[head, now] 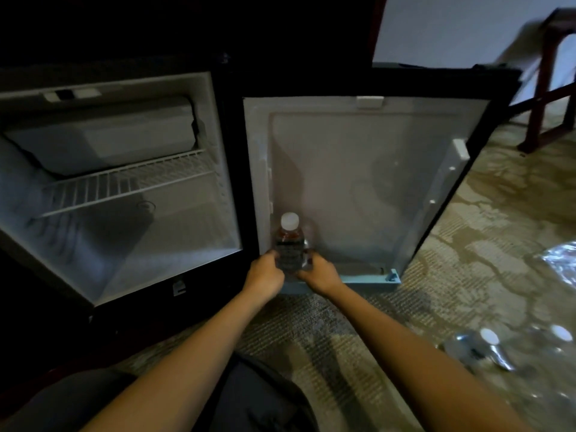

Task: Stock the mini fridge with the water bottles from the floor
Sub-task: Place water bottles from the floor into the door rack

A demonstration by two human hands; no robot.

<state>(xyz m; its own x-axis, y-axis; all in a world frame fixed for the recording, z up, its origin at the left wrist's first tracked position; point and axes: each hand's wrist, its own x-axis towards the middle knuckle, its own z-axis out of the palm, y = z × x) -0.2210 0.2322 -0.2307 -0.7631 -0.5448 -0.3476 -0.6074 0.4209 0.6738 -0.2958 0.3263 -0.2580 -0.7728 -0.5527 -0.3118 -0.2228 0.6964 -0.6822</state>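
— How far along is the stocking?

— Barely begun. The mini fridge (124, 188) stands open, nothing on its wire shelf (124, 185). The door's bottom rack (367, 279) gets its first water bottle (290, 244), upright, clasped between left hand (265, 275) and right hand (321, 274).

— What's left?

— The wrapped bottles (486, 347) on the carpet.

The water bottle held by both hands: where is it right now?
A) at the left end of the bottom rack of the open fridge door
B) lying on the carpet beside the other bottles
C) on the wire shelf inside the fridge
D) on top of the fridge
A: the water bottle stands upright at the left end of the door rack, with the left hand and the right hand around its lower part; the wire shelf carries nothing.
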